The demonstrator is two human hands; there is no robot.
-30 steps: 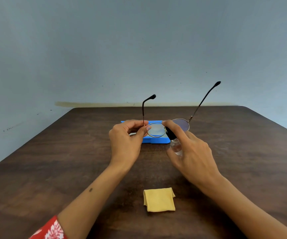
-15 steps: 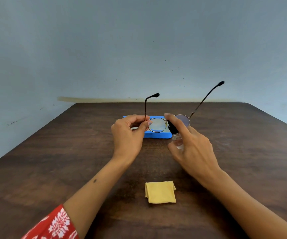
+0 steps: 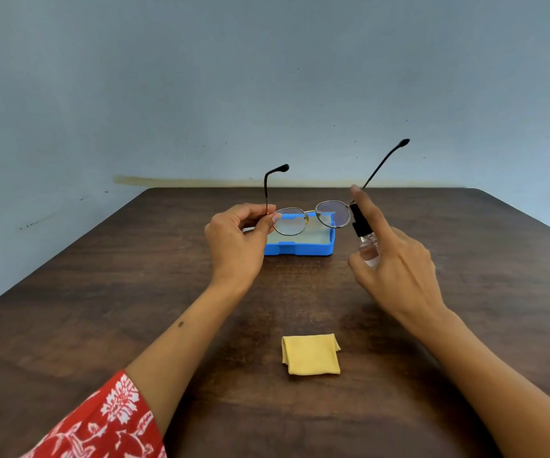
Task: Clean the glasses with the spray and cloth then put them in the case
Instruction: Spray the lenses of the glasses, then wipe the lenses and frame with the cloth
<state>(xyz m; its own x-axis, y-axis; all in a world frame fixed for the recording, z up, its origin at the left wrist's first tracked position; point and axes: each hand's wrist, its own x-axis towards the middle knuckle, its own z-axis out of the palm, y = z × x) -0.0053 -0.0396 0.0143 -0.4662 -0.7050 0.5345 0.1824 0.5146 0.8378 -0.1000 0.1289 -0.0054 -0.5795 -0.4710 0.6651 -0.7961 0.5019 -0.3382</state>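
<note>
From the head camera, a dark brown wooden table [image 3: 101,309] with a visible grain fills the lower half of the view, its far edge meeting a plain pale blue-grey wall [image 3: 267,77]; a yellowish stain runs along the wall just above the tabletop, and small dark specks dot the paint. The left hand [image 3: 237,246] pinches the wire-rimmed glasses [image 3: 310,219] at the hinge by the left lens, thumb and forefinger closed on the frame — the glasses are held up above the table, lenses toward the camera, both temples open and pointing away and upward; a red sleeve with a white floral print [image 3: 108,421] shows at the lower left. The right hand [image 3: 396,269] is wrapped around a small clear spray bottle [image 3: 366,242] with a black nozzle, index finger raised above the top, the nozzle just beside the right lens. Behind the glasses an open blue case [image 3: 300,247] lies on the table; a folded yellow cloth [image 3: 310,353] lies nearer the camera, well apart from the case, between the two forearms.
</note>
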